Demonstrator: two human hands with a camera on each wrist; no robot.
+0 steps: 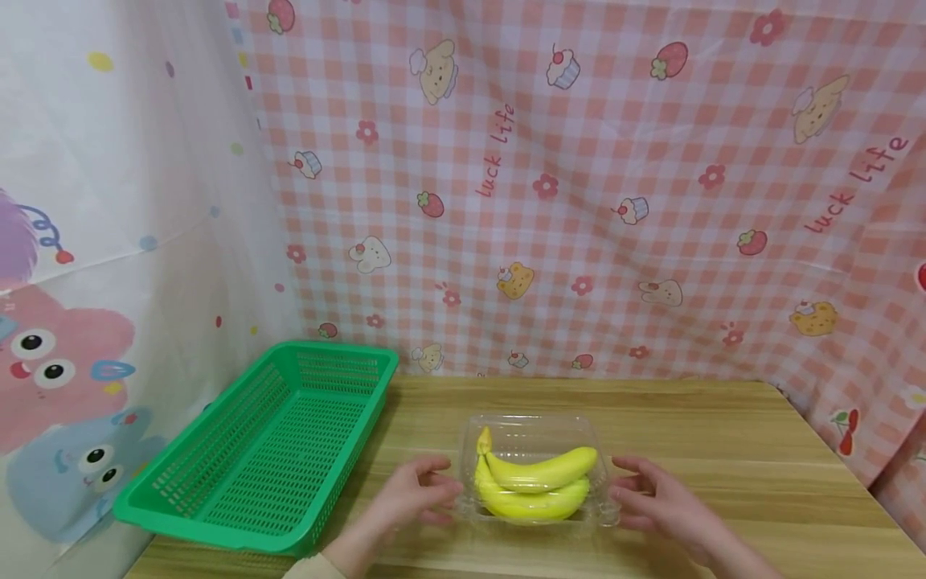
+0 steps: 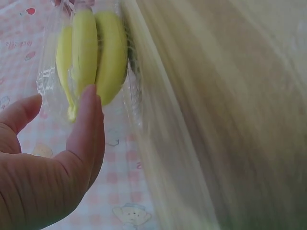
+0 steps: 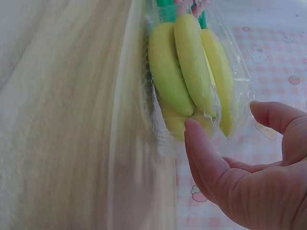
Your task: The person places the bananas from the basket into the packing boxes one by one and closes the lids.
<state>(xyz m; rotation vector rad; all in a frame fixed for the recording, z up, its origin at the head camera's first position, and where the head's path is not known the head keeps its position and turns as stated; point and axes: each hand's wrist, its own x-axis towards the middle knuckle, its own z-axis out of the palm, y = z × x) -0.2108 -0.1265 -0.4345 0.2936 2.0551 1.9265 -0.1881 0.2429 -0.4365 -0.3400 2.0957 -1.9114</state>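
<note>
A clear plastic clamshell box (image 1: 531, 430) stands on the wooden table with a bunch of yellow bananas (image 1: 535, 486) inside. Its lid appears closed over the fruit. My left hand (image 1: 412, 494) is at the box's left side, fingers loosely bent and spread from the thumb. On the opposite side is my right hand (image 1: 661, 503), held in much the same way. Both wrist views show the bananas (image 2: 85, 52) through the plastic, with thumb and fingers apart. Whether the fingertips touch the box walls I cannot tell.
A green plastic basket (image 1: 289, 458) with slotted walls stands on the left of the table (image 1: 760, 450). Behind hangs a pink checked cloth (image 1: 579, 145), and a white printed cloth (image 1: 166, 241) hangs at the left.
</note>
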